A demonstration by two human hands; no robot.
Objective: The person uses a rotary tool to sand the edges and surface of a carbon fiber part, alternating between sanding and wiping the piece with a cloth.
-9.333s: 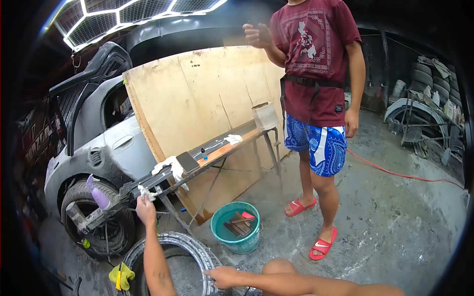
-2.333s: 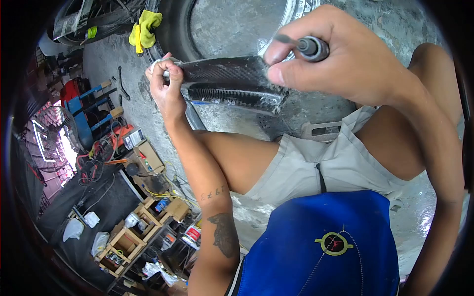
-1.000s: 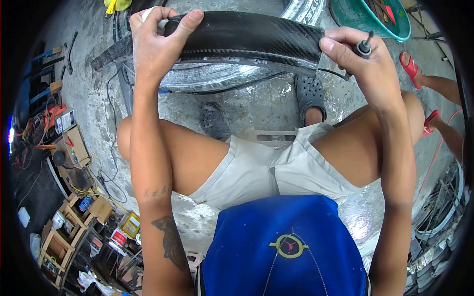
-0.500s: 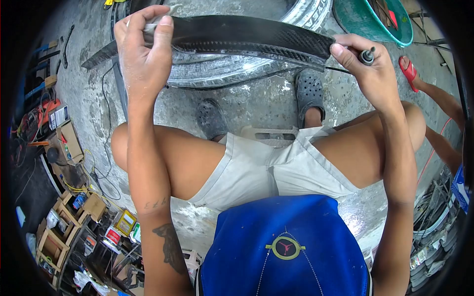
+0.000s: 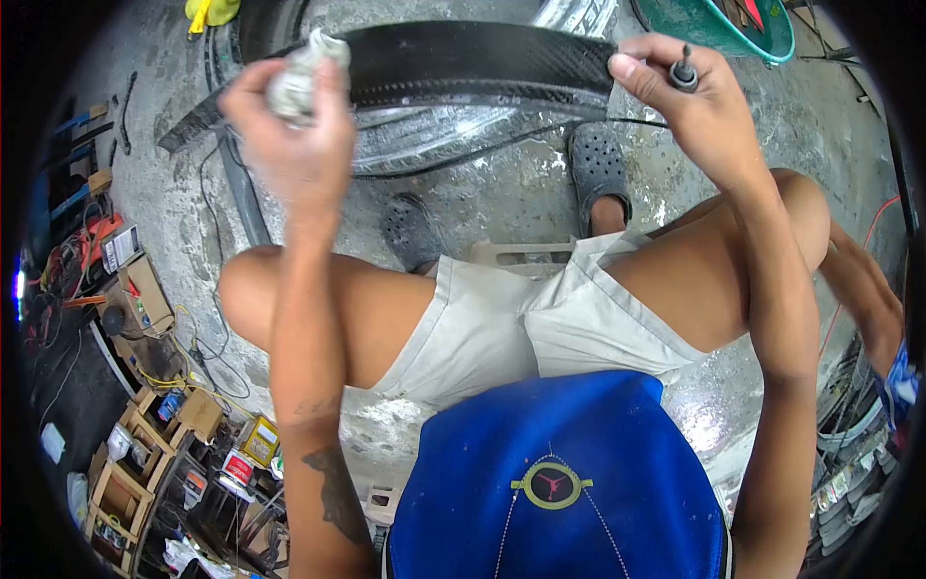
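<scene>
A long, curved black strip with a carbon-fibre weave is held up across the top of the head view. My right hand pinches its right end between thumb and fingers. Tucked in that same hand is a slim dark tool with a narrow pointed tip; most of its body is hidden by the palm. My left hand, blurred by motion, is closed around a crumpled whitish rag, which overlaps the strip's left part. Beyond the rag, the strip's far left end sticks out.
Below the strip, a dusty tyre lies on the concrete floor, with a black cable nearby. A green tub stands at upper right. Wooden boxes and clutter fill the left side. Another person's arm shows at right.
My left hand has shifted from gripping near the strip to in front of it, bringing the rag into fuller view. The strip and right hand moved slightly up and left.
</scene>
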